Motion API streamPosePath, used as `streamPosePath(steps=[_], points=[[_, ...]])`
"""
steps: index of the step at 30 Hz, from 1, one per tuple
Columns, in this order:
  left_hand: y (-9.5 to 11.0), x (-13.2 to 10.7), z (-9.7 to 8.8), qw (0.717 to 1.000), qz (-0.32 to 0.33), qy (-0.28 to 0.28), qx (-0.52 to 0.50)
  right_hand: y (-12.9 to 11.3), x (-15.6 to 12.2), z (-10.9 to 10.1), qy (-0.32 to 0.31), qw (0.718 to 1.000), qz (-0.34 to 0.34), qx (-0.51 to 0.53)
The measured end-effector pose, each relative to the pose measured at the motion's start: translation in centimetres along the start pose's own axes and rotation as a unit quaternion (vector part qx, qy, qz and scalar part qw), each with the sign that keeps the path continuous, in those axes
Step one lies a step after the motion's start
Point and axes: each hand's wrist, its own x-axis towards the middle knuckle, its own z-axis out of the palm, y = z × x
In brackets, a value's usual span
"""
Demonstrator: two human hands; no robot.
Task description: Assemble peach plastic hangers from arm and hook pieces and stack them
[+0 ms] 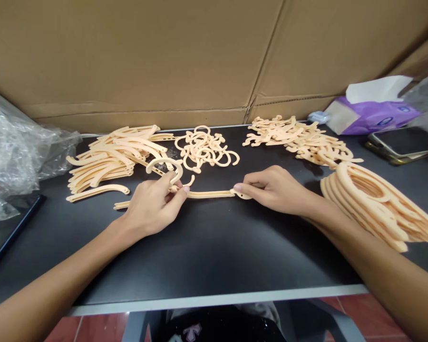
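My left hand (156, 205) is closed on a peach plastic hook piece (166, 165) where it meets a long curved peach hanger bar (209, 194) lying on the black table (214, 247). My right hand (274, 189) pinches the right end of that same bar between thumb and fingers. Both hands rest on the table near its middle.
A pile of curved peach bars (110, 154) lies at the back left, loose hooks (205, 147) at the back centre, small peach parts (299, 137) at the back right, stacked assembled hangers (378, 202) on the right. Clear plastic bag (14, 147) left; tissue pack (371, 114) and phone (403, 141) right; cardboard wall (164, 57) behind.
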Motion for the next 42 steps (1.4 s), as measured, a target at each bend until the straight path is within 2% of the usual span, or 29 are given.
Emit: streamPosePath(steps=[18,25,29,36,42], points=[[0.0,0.0,-0.2,1.000,0.006,-0.012,0.018,-0.7,0.3,-0.5,-0.046,0.997,0.026,-0.050],[-0.1,0.1,-0.1,1.000,0.003,-0.018,0.012,-0.7,0.2,-0.4,-0.036,0.996,0.008,-0.079],[0.0,0.2,-0.4,0.999,-0.011,-0.029,0.013,-0.4,0.0,0.0,-0.018,0.990,-0.019,-0.139],[-0.2,0.5,-0.5,0.999,-0.019,-0.026,0.006,-0.1,-0.2,0.8,0.029,0.964,-0.106,-0.242],[-0.5,0.6,-0.4,0.999,-0.024,-0.025,0.000,-0.6,-0.7,0.7,0.025,0.962,-0.128,-0.239]])
